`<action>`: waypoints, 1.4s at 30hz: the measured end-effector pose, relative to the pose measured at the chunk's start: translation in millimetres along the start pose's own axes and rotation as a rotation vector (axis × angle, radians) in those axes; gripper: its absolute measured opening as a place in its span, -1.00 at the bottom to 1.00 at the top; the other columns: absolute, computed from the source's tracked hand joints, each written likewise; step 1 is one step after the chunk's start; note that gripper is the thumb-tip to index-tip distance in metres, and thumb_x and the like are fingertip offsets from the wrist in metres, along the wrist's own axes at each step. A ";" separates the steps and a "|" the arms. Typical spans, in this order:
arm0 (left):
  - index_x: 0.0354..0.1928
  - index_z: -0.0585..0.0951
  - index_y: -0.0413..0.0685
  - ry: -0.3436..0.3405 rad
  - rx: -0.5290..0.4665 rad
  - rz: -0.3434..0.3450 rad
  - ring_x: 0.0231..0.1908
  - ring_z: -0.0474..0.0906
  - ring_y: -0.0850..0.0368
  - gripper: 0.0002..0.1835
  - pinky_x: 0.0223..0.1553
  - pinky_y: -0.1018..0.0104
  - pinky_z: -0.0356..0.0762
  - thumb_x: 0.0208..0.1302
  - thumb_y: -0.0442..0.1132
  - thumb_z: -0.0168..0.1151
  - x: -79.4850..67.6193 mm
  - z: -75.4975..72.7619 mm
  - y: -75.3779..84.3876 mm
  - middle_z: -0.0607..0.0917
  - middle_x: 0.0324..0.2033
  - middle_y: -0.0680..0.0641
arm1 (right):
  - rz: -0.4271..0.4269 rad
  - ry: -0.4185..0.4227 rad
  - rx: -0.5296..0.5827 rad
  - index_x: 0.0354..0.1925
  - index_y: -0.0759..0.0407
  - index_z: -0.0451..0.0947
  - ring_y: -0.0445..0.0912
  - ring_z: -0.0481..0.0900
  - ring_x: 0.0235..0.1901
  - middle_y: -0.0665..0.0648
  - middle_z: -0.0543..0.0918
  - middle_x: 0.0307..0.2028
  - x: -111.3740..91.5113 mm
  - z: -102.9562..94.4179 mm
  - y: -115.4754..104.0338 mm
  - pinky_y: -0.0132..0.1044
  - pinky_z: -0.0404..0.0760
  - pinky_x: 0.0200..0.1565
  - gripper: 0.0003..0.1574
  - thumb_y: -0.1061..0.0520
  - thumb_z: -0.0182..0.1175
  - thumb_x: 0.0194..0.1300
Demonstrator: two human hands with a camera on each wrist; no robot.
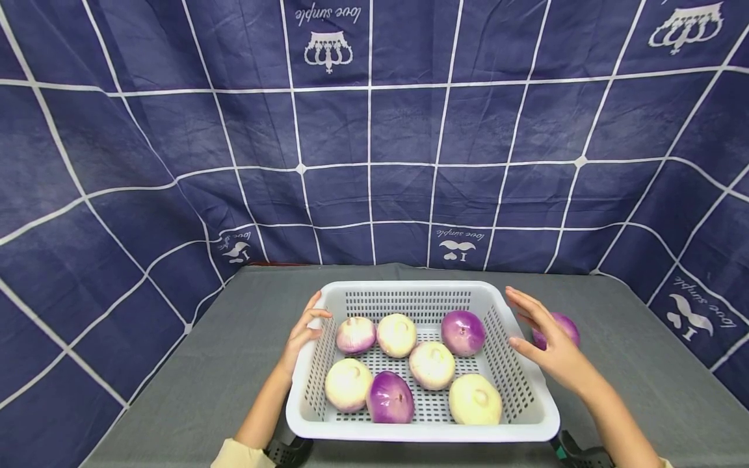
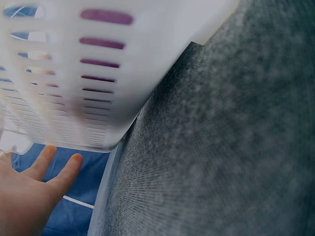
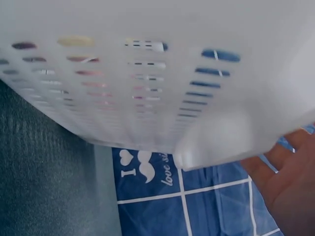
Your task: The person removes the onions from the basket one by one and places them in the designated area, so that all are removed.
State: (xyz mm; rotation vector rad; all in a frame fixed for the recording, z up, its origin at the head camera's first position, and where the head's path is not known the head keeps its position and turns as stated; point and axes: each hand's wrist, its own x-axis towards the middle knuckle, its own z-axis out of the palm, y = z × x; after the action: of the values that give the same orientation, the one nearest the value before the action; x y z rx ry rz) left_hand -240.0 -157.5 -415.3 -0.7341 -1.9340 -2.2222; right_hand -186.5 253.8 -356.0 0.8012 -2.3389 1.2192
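Observation:
A white slotted plastic basket [image 1: 424, 432] stands on the grey cloth, holding several onions. Among them are purple onions [image 1: 463, 333] and pale, peeled-looking ones [image 1: 348, 385]. At the basket's left rim is my left hand [image 1: 301, 338], its fingers spread and reaching over the edge; whether they touch it I cannot tell. My right hand [image 1: 552, 351] is beside the right rim with fingers extended and thumb apart, holding nothing. Partly hidden behind that hand, another purple onion [image 1: 566, 328] lies outside the basket. Both wrist views show the basket's slotted side walls [image 2: 147, 29] close up.
Grey cloth [image 1: 199, 377] covers the table on both sides of the basket. A blue curtain [image 1: 409, 130] with white grid lines hangs along the back and sides. Dark straps [image 1: 289, 450] are around both wrists.

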 end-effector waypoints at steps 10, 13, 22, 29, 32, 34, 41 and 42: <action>-0.20 0.50 -0.12 0.003 0.016 0.002 0.33 -0.28 -0.26 -0.60 0.07 0.59 0.21 -0.07 -0.49 -0.23 0.1 -0.6 -1.6 -0.18 0.39 -0.27 | -0.053 -0.135 -0.004 0.32 0.19 0.11 -0.49 0.13 0.23 -0.08 0.18 0.31 -1.6 12.9 -2.9 -0.68 0.20 0.11 -0.10 0.35 0.21 0.02; -0.20 0.50 -0.12 0.003 0.012 0.002 0.33 -0.26 -0.27 -0.60 0.07 0.59 0.21 -0.07 -0.49 -0.23 0.0 -1.0 -2.1 -0.19 0.39 -0.27 | -0.042 -0.172 -0.076 0.31 0.12 0.14 -0.50 0.07 0.26 0.06 0.23 0.30 -2.2 16.0 -7.1 -0.64 0.24 0.11 -0.11 0.25 0.25 0.03; -0.19 0.49 -0.12 -0.004 0.000 0.007 0.33 -0.27 -0.25 -0.60 0.08 0.58 0.20 -0.05 -0.49 -0.23 -0.4 -0.9 -2.2 -0.20 0.39 -0.27 | 0.033 -0.238 -0.298 0.28 -0.16 0.20 -0.48 0.01 0.28 -0.07 0.33 0.25 -6.5 26.1 -18.4 -0.25 0.37 0.11 -0.13 -0.06 0.30 0.01; -0.18 0.49 -0.14 -0.006 0.000 0.002 0.34 -0.29 -0.24 -0.60 0.09 0.58 0.20 -0.05 -0.49 -0.24 -0.3 -1.2 -2.4 -0.20 0.39 -0.25 | 0.060 -0.308 -0.351 0.25 -0.21 0.24 -0.10 0.31 0.23 -0.08 0.40 0.21 -8.8 32.7 -26.7 0.02 0.38 0.07 -0.18 -0.17 0.26 0.01; -0.18 0.48 -0.17 -0.001 0.005 -0.004 0.34 -0.29 -0.22 -0.61 0.09 0.59 0.20 -0.05 -0.50 -0.24 0.2 -1.6 -2.5 -0.20 0.40 -0.24 | 0.082 -0.340 -0.349 0.24 -0.21 0.26 0.01 0.37 0.19 -0.08 0.41 0.21 -9.2 33.2 -30.1 0.04 0.41 0.03 -0.20 -0.22 0.24 0.02; -0.17 0.47 -0.20 -0.001 0.009 -0.006 0.34 -0.29 -0.20 -0.61 0.09 0.59 0.19 -0.04 -0.50 -0.24 0.5 -2.0 -2.9 -0.20 0.40 -0.23 | 0.104 -0.354 -0.358 0.24 -0.25 0.26 -0.01 0.39 0.17 -0.11 0.41 0.20 -9.5 33.6 -32.7 0.04 0.44 0.00 -0.20 -0.27 0.22 0.02; -0.17 0.47 -0.20 0.004 0.020 0.001 0.35 -0.29 -0.20 -0.62 0.09 0.59 0.20 -0.04 -0.50 -0.24 0.8 -1.4 -2.8 -0.19 0.39 -0.25 | 0.078 -0.440 -0.414 0.18 -0.31 0.29 -0.04 0.45 0.11 -0.10 0.45 0.16 -9.4 36.5 -38.1 0.00 0.46 -0.06 -0.31 -0.34 0.12 0.06; -0.18 0.47 -0.18 0.006 0.021 0.003 0.35 -0.29 -0.21 -0.62 0.09 0.59 0.19 -0.04 -0.50 -0.24 0.9 -1.4 -2.7 -0.18 0.39 -0.25 | 0.077 -0.454 -0.421 0.17 -0.31 0.31 -0.05 0.46 0.10 -0.09 0.46 0.15 -9.2 37.2 -38.7 0.00 0.47 -0.06 -0.32 -0.35 0.11 0.06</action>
State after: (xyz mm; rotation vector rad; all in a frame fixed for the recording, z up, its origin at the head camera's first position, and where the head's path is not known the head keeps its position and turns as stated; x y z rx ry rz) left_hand -242.2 -158.1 -417.4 -0.7261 -1.9493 -2.1959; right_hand -157.3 207.9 -357.9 0.9126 -2.8704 0.5649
